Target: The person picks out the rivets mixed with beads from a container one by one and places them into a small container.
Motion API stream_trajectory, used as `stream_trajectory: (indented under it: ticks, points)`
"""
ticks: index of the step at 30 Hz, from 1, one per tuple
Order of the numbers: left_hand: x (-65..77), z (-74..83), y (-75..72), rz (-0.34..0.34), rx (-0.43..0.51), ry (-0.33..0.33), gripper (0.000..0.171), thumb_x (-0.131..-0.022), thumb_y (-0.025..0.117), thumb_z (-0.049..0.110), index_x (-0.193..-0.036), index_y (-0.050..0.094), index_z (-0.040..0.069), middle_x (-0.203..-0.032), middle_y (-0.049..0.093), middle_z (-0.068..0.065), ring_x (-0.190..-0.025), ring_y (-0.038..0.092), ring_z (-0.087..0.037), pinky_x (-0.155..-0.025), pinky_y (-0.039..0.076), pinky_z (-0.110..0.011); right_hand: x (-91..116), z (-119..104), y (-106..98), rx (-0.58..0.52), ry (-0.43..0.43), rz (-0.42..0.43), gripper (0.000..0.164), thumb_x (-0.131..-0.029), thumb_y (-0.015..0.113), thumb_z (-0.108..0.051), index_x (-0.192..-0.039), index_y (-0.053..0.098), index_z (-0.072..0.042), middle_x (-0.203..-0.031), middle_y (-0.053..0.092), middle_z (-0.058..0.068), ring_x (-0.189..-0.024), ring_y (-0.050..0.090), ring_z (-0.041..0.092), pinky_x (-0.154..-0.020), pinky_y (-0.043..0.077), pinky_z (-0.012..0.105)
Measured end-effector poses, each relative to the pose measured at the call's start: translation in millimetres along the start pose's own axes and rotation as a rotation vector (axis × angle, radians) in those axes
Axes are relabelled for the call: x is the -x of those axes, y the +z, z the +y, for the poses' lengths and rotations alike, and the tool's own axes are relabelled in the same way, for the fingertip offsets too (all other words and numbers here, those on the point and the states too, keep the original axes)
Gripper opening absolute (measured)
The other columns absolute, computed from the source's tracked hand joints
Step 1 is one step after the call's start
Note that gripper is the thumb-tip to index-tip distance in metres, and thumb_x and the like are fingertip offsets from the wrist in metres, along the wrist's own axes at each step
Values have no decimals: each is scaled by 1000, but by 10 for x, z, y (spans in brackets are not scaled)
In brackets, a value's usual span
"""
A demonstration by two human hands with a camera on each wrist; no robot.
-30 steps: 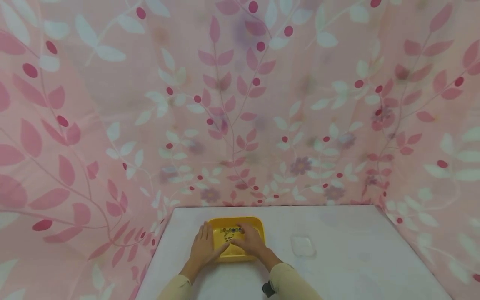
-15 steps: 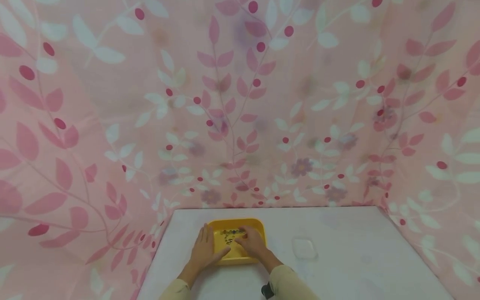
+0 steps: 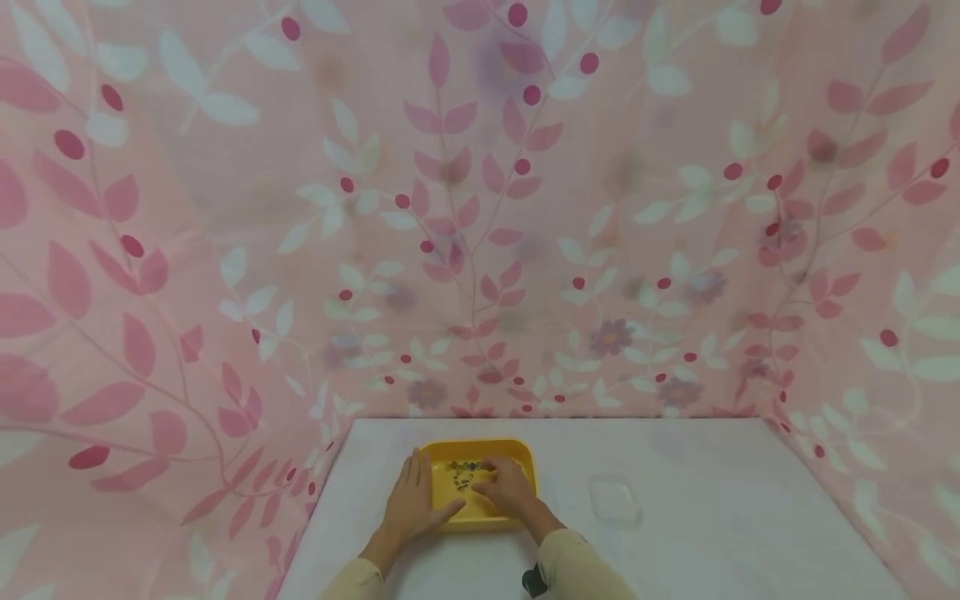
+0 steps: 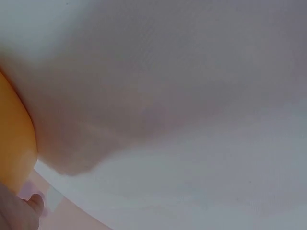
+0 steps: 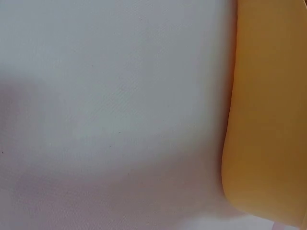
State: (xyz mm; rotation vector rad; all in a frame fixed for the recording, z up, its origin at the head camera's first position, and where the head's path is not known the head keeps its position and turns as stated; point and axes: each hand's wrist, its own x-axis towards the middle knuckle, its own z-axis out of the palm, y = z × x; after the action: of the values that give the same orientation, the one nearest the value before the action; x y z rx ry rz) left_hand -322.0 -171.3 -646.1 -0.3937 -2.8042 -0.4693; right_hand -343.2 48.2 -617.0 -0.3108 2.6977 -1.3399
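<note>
A yellow tray point(image 3: 471, 525) lies on the white table, its outer wall also showing in both wrist views. Inside it, several small round marble-like pieces point(image 3: 463, 467) form a row toward the back. Below them is a loose cluster of smaller dark and shiny bits point(image 3: 462, 482), too small to identify. My left hand point(image 3: 411, 504) rests along the tray's left side, fingers straight and thumb reaching over the near rim. Over the right half of the tray is my right hand point(image 3: 512, 490), fingers bent beside the row's right end. Whether its fingertips pinch a piece is too small to tell.
To the right of the tray sits a clear, square-cornered lid or shallow container point(image 3: 615, 500) on the white table point(image 3: 720, 517). Pink floral cloth point(image 3: 480, 250) hangs behind the table and on both sides.
My right hand's fingertips have drawn back slightly and come closer together at the row's right end. My left hand keeps its place on the tray. The head view has shifted slightly.
</note>
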Motion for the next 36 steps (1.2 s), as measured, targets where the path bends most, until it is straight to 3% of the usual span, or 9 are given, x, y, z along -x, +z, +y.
stream_trajectory:
  ticks: [5, 10, 15, 24, 29, 36]
  points:
    - [17, 11, -4, 17, 8, 6, 118, -79, 56, 79, -148, 30, -12, -156, 23, -35, -142, 31, -51, -112, 35, -56, 6, -16, -5, -4, 4, -21, 40, -90, 74, -24, -122, 65, -3, -119, 65, 14, -102, 60, 26, -93, 51, 52]
    - [68, 9, -17, -23, 4, -13, 116, -80, 57, 78, -149, 29, -11, -157, 21, -34, -143, 29, -50, -113, 34, -56, -3, 37, 77, -53, 28, -45, 40, -89, 75, -20, -122, 64, 0, -120, 65, 16, -109, 60, 31, -97, 48, 55]
    - [111, 9, 16, -53, 16, -28, 117, -80, 55, 79, -151, 27, -9, -158, 19, -33, -144, 28, -49, -113, 34, -55, -15, 106, 147, -30, 5, -32, 36, -87, 75, -16, -117, 67, 1, -115, 67, 16, -106, 61, 32, -96, 49, 54]
    - [65, 24, 49, 13, 15, 18, 115, -81, 54, 79, -150, 29, -9, -156, 23, -35, -142, 30, -50, -112, 36, -55, -36, 80, 99, -30, -16, 18, 34, -84, 78, -10, -111, 66, 7, -105, 67, 19, -95, 61, 30, -85, 52, 51]
    - [59, 3, 41, 31, -21, 29, 115, -80, 54, 80, -149, 31, -10, -155, 26, -34, -141, 32, -49, -112, 36, -54, -40, 64, 125, -59, 29, 30, 34, -84, 78, -11, -111, 66, 5, -100, 65, 16, -89, 56, 25, -81, 51, 48]
    - [64, -13, 21, 37, -1, 42, 111, -81, 58, 75, -148, 33, -11, -156, 25, -35, -141, 33, -50, -112, 35, -55, -75, 115, 206, -61, 63, 66, 29, -84, 77, -10, -109, 69, 1, -100, 67, 13, -90, 58, 23, -82, 52, 48]
